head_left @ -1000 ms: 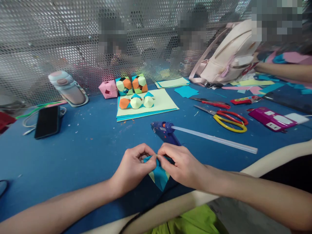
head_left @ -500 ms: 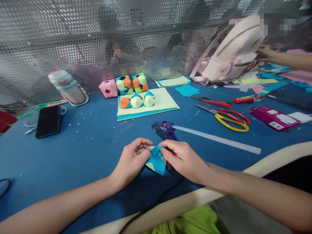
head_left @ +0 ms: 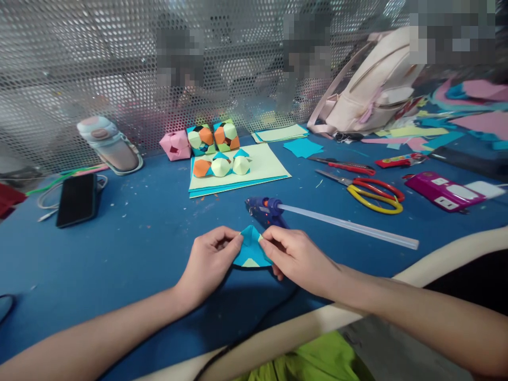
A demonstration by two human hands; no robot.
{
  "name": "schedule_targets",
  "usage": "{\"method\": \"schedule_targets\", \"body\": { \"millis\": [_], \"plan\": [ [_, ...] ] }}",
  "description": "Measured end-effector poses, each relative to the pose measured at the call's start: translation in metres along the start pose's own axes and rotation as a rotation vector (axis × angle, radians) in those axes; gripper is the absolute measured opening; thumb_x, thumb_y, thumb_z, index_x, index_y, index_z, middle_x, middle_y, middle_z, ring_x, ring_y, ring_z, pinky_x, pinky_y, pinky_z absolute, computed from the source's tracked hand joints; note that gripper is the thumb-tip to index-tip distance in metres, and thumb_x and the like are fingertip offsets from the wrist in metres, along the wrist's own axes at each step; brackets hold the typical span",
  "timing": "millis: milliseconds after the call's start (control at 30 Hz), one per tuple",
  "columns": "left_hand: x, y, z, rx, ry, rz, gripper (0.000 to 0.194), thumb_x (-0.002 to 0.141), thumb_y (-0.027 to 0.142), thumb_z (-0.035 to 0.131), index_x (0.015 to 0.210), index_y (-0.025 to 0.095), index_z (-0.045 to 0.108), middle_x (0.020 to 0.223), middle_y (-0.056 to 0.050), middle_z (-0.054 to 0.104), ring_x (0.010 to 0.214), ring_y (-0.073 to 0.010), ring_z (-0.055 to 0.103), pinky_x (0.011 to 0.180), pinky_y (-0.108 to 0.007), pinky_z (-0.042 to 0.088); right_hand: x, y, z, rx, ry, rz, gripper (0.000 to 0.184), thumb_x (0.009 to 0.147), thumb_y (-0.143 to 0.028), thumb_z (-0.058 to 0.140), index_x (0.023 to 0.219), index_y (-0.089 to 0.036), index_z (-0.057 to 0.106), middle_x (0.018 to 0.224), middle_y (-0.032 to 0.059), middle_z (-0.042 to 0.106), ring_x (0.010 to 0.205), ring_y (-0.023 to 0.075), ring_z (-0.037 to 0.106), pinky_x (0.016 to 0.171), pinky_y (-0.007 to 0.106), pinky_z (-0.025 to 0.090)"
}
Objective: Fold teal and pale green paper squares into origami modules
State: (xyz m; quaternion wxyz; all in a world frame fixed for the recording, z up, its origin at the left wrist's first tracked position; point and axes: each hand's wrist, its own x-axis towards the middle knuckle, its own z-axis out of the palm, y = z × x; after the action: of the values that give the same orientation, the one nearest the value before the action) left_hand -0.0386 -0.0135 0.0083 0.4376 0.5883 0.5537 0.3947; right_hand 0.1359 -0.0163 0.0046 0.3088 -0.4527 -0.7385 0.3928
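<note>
I see the left hand (head_left: pixel 212 259) and right hand (head_left: pixel 299 259) pinching opposite edges of the blue folded paper (head_left: pixel 254 253), fingers closed on it, low over the desk (head_left: pixel 130 248). Just beyond lies the glue gun (head_left: pixel 263 208); farther, three small folded pieces (head_left: pixel 221 167) rest on pale sheets (head_left: pixel 268 160).

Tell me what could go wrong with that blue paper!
The left fingers and right fingers both pinch the blue paper, so a hard tug might crease or tear it. The glue gun lies just beyond; if hot, it might burn them. Its long stick could get bumped.
</note>
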Motion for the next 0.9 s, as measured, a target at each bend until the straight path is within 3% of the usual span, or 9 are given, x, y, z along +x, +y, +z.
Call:
{"method": "schedule_targets", "body": {
  "millis": [133,267,433,533,733,800,900],
  "plan": [
    [-0.002,0.002,0.002,-0.089,-0.059,-0.053,0.021,0.071,0.035,0.062,0.069,0.015,0.065,0.066,-0.001,0.065,0.062,-0.0128,0.054,0.056,-0.021,0.044,-0.001,0.002,0.000,-0.077,0.078,-0.081,0.021,0.081,-0.010,0.046,0.062,-0.019,0.044,0.043,-0.0077,0.044,0.038,0.0060,0.043,0.042,0.018,0.031],
    [-0.002,-0.001,0.002,-0.197,-0.159,-0.138,0.018,0.072,0.033,0.064,0.078,0.015,0.064,0.070,0.000,0.064,0.063,-0.0114,0.054,0.058,-0.020,0.044,0.000,0.007,0.002,-0.168,0.121,-0.207,0.021,0.079,-0.009,0.047,0.060,-0.018,0.044,0.047,-0.0070,0.040,0.043,0.0057,0.039,0.045,0.019,0.029],
    [0.001,-0.007,0.001,-0.321,-0.356,-0.211,0.025,0.081,0.038,0.056,0.075,0.015,0.065,0.067,0.000,0.061,0.061,-0.0121,0.054,0.062,-0.023,0.045,0.000,0.003,-0.001,-0.232,0.115,-0.267,0.018,0.086,-0.018,0.046,0.069,-0.017,0.053,0.060,-0.0017,0.052,0.052,0.0077,0.045,0.050,0.020,0.034],
    [0.003,-0.008,0.000,-0.328,-0.347,-0.210,0.028,0.081,0.040,0.056,0.072,0.015,0.064,0.067,0.000,0.062,0.062,-0.0132,0.055,0.062,-0.024,0.045,-0.009,-0.002,-0.014,-0.260,0.150,-0.265,0.014,0.089,-0.025,0.047,0.081,-0.017,0.056,0.067,-0.0001,0.056,0.051,0.0076,0.047,0.049,0.020,0.036],
    [0.005,-0.008,0.001,-0.367,-0.310,-0.209,0.025,0.079,0.040,0.058,0.080,0.017,0.067,0.073,-0.001,0.066,0.064,-0.0142,0.059,0.065,-0.026,0.049,-0.020,0.015,-0.049,-0.574,0.230,-0.229,0.022,0.089,-0.031,0.046,0.072,-0.019,0.052,0.058,-0.0016,0.050,0.047,0.0102,0.044,0.049,0.024,0.036],
    [0.006,-0.006,0.001,-0.391,-0.292,-0.205,0.020,0.078,0.035,0.059,0.080,0.017,0.066,0.071,0.000,0.066,0.061,-0.0135,0.059,0.063,-0.026,0.050,-0.014,0.024,-0.053,-0.600,0.230,-0.204,0.020,0.087,-0.036,0.049,0.080,-0.018,0.055,0.069,0.0028,0.057,0.058,0.0144,0.053,0.055,0.026,0.042],
    [0.011,0.001,0.001,-0.483,-0.280,-0.204,0.012,0.075,0.025,0.060,0.076,0.014,0.064,0.070,-0.002,0.064,0.059,-0.0133,0.058,0.057,-0.026,0.052,0.002,0.031,-0.052,-0.570,0.107,-0.185,0.031,0.085,-0.040,0.052,0.103,-0.016,0.057,0.095,0.0093,0.063,0.085,0.0219,0.061,0.073,0.033,0.049]
  ]
}}
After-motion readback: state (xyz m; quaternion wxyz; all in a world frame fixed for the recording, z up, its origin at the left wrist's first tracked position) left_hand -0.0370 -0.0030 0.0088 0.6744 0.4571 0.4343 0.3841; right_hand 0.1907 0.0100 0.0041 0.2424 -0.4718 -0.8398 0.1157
